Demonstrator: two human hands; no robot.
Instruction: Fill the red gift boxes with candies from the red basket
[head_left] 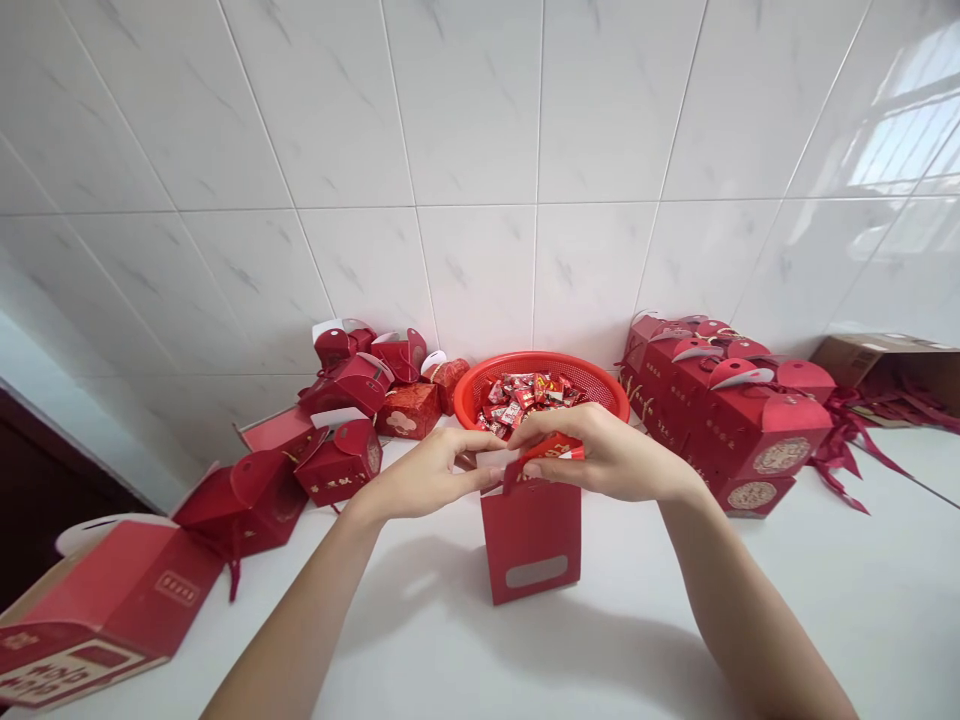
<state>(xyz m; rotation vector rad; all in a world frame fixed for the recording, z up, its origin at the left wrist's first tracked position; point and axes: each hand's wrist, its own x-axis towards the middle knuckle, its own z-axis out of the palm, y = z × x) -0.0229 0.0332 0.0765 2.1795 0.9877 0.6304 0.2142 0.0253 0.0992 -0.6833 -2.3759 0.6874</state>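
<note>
My left forearm (311,595) and right forearm (739,590), both bare, converge centrally. My left hand (427,472) extends its thumb below the forefinger; my right hand (615,455) arches, fingers curved above its thumb. Both sets of fingertips lie close together.

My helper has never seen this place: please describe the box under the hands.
On the white table, look in front of the red basket of candies. There, a red box stands upright. Unlike the boxes grouped to its left and right, it stands alone, with a pale rounded strip low on its near face.
</note>
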